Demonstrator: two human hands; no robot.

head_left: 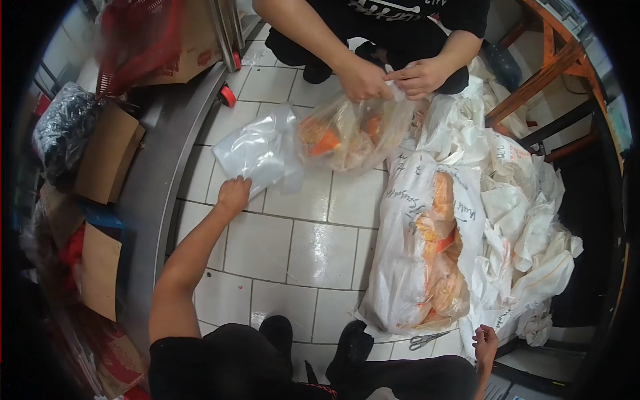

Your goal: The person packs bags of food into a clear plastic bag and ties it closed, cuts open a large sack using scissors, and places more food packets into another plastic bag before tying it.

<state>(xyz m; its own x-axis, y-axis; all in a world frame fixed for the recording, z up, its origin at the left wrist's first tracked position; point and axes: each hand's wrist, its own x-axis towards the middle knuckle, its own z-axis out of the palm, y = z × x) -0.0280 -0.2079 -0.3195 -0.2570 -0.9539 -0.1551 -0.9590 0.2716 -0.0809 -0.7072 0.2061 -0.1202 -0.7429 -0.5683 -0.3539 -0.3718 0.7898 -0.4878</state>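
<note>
- The left hand [235,195] is pinching the near edge of some flat clear plastic [257,147], its fingers closing narrowly on it.
- That plastic is lying left of centre, toward the far side, over the white tiled floor [310,253].
- The right hand [485,343] is hanging at the near right with its fingers loosely bending; whether it is gripping anything, I cannot tell.
- Scissors [423,340] are lying on the floor, left of the right hand, just beside the near end of an open white sack [399,267].
- Orange items [440,267] in clear wrapping are showing through the sack's opening; handwriting is marking its white surface.
- At the far side, a co-worker in dark clothes is crouching; the co-worker's two hands [419,79] are gathering the top of a filled clear bag [343,137].
- Orange pieces are showing inside that bag, which is sitting just right of the flat plastic.
- More white sacks [513,207] are heaping up on the right, beside an orange frame [533,80].
- On the left, a cardboard box [101,273] is standing beside a long grey surface [155,180].
</note>
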